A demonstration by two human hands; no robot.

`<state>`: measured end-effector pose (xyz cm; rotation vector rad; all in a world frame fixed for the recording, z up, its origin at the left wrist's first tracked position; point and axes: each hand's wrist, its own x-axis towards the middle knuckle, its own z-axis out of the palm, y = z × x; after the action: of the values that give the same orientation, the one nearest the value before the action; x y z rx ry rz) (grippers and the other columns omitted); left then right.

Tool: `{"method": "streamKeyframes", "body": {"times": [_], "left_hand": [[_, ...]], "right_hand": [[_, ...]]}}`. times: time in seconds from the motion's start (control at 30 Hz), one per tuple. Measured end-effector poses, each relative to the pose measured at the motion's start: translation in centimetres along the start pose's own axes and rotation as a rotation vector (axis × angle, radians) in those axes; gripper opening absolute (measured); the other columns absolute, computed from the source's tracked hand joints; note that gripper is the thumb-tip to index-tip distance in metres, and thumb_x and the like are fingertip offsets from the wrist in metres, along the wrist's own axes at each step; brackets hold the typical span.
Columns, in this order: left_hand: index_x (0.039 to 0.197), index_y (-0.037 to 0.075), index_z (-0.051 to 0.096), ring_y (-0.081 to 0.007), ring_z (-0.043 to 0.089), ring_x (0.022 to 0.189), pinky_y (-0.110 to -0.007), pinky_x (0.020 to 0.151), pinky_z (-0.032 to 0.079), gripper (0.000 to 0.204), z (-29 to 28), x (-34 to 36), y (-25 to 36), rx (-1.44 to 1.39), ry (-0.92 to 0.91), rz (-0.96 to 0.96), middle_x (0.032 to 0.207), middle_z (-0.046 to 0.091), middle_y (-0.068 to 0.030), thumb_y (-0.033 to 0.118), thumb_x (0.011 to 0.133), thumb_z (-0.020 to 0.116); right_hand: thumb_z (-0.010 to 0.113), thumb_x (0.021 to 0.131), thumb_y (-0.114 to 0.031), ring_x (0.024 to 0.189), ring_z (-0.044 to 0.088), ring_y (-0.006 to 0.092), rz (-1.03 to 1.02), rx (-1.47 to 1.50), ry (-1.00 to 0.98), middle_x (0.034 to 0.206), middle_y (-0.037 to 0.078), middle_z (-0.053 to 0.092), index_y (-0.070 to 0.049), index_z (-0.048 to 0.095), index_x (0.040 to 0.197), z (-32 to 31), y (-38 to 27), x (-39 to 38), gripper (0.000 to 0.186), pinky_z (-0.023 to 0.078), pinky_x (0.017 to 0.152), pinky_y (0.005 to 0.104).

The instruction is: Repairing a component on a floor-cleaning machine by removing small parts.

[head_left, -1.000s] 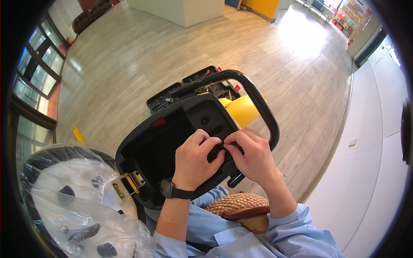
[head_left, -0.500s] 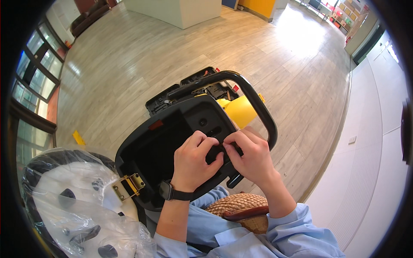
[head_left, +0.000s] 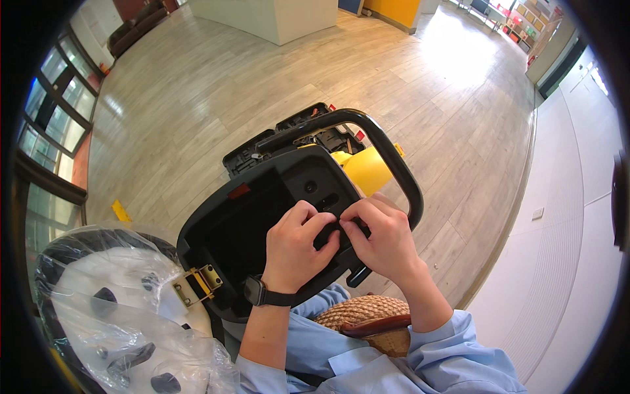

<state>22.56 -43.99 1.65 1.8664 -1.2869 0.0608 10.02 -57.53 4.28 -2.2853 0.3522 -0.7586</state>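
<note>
One hollow, rounded black plastic tray (head_left: 246, 226) bears one dark-red rectangle (head_left: 239, 191); at its right, one bare left hand (head_left: 296, 244) and one right hand (head_left: 380, 238) curl half-closed, any hold unclear.

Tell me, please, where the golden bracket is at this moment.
In the head view, the golden bracket is lower left, between the black tray and the plastic-covered white part, left of the left hand.

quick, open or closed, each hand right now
Left hand: curled over the black plastic housing; grip can't be told.
Right hand: curled there too; grip can't be told.
</note>
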Motion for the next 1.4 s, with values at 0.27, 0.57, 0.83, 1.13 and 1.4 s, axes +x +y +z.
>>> {"method": "streamKeyframes", "body": {"times": [0.27, 0.57, 0.83, 1.13, 1.4], "left_hand": [[0.095, 0.005, 0.075, -0.0255, 0.066, 0.075, -0.034, 0.066, 0.055, 0.021, -0.2, -0.2, -0.1, -0.070, -0.011, -0.019, 0.088, 0.063, -0.0090, 0.004, 0.076, 0.084], [0.098, 0.002, 0.073, -0.0158, 0.065, 0.072, -0.028, 0.065, 0.052, 0.010, -1.6, 0.2, 0.2, -0.148, 0.202, -0.189, 0.087, 0.066, -0.0062, 0.006, 0.092, 0.079], [0.119, -0.001, 0.068, -0.0116, 0.068, 0.083, -0.025, 0.078, 0.056, 0.017, -1.8, -0.1, 0.6, -0.446, 0.611, -0.457, 0.105, 0.072, -0.0077, 0.008, 0.104, 0.068], [0.128, 0.001, 0.062, -0.0132, 0.067, 0.088, -0.027, 0.081, 0.056, 0.022, -3.2, -0.6, -1.4, -0.940, 0.838, -0.579, 0.115, 0.067, -0.0088, 0.012, 0.111, 0.057], [0.112, 0.006, 0.065, -0.0130, 0.064, 0.089, -0.027, 0.083, 0.055, 0.011, -4.7, -2.4, -0.7, -0.923, 0.742, -0.573, 0.104, 0.067, -0.0049, 0.015, 0.106, 0.067]], "right_hand": [[0.074, 0.085, -0.001, 0.088, 0.067, 0.0354, 0.040, 0.055, -0.015, 0.085, 0.015, 0.068, -0.003, 0.066, 0.090, -0.3, -0.3, 0.1, 0.009, 0.055, 0.083, 0.0434], [0.075, 0.090, 0.004, 0.070, 0.062, 0.0175, -0.040, 0.138, 0.453, 0.089, 0.010, 0.067, -0.002, 0.066, 0.100, 1.2, 0.7, -0.5, 0.015, 0.051, 0.062, 0.0262], [0.081, 0.090, -0.005, 0.068, 0.060, 0.0224, -0.276, 0.075, 0.568, 0.083, 0.009, 0.067, -0.003, 0.063, 0.103, 2.1, 2.1, -1.3, 0.022, 0.049, 0.062, 0.0318], [0.086, 0.086, -0.004, 0.071, 0.066, 0.0235, -0.269, 0.066, 0.579, 0.093, 0.011, 0.073, -0.004, 0.065, 0.109, 2.9, 1.8, -0.5, 0.031, 0.057, 0.066, 0.0331], [0.067, 0.094, -0.005, 0.073, 0.060, 0.0297, -0.217, -0.040, 0.479, 0.085, 0.012, 0.064, 0.001, 0.069, 0.101, 2.7, 1.6, 0.0, 0.010, 0.050, 0.065, 0.0392]]}}
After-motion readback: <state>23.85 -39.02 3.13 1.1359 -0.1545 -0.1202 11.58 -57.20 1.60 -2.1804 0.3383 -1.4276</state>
